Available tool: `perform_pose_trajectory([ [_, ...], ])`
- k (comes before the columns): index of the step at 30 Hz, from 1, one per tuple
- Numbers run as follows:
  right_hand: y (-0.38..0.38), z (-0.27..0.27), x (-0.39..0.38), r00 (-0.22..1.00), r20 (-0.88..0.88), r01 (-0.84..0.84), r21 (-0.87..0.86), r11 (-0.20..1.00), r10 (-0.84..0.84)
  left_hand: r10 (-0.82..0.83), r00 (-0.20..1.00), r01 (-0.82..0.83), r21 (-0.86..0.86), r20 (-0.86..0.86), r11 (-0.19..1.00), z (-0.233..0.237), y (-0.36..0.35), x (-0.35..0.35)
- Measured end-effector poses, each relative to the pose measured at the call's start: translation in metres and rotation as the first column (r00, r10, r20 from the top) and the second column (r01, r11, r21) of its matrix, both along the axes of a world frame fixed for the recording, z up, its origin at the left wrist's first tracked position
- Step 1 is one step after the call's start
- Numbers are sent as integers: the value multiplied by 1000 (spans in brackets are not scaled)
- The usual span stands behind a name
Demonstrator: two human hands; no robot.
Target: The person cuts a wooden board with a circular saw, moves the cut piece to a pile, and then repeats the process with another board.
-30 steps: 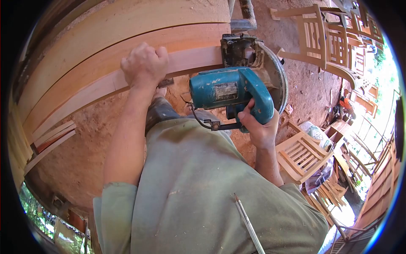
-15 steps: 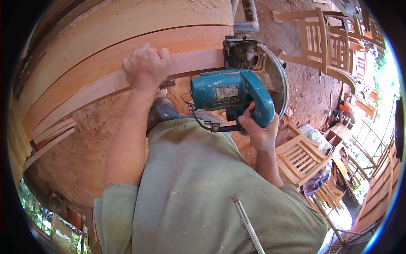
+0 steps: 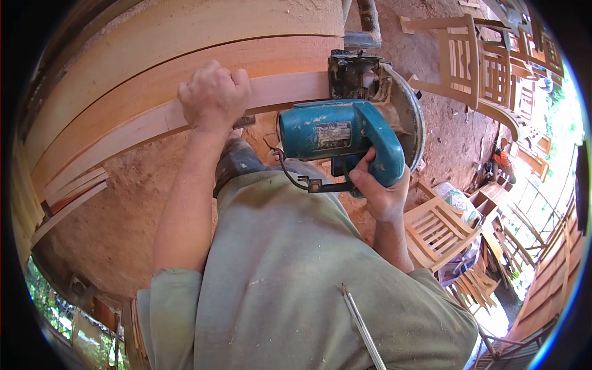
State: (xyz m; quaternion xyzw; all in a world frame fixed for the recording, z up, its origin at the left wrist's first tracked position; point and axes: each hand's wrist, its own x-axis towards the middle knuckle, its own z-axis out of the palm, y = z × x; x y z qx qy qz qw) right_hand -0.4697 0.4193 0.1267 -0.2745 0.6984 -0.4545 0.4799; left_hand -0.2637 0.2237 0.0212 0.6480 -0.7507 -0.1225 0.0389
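My left hand [image 3: 216, 97] is closed over a long pale wood strip [image 3: 287, 89] at the edge of the planked bench [image 3: 246, 55]. With my right hand [image 3: 380, 188] I grip the rear handle of a teal circular saw [image 3: 327, 131], fingers wrapped round it. The saw's dark base sits on the right end of the strip. Its round guard [image 3: 404, 105] faces right, and the blade's contact with the wood is hidden. A black cord loops below the motor. The fingertips of my left hand are partly hidden under the fist.
Wooden chairs [image 3: 459, 58] stand at the upper right. A slatted wooden seat [image 3: 436, 231] lies near my right elbow, beside scrap wood [image 3: 475, 283] and bags. Thin strips [image 3: 74, 194] stick out at the left. A pen [image 3: 364, 327] lies against my shirt.
The saw and my right hand have shifted very slightly to the right. My left hand stays in nearly the same place on the strip.
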Motion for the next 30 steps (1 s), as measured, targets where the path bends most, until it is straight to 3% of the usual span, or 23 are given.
perform_pose_trajectory([
  [17,3,-9,-3,1000,12,-23,-60,998,24,-2,1000,2,-19,-15,1000,-3,1,0],
  [30,8,-5,0,1000,20,9,2,1000,-9,25,999,-25,15,36,1000,-2,-11,-5],
])
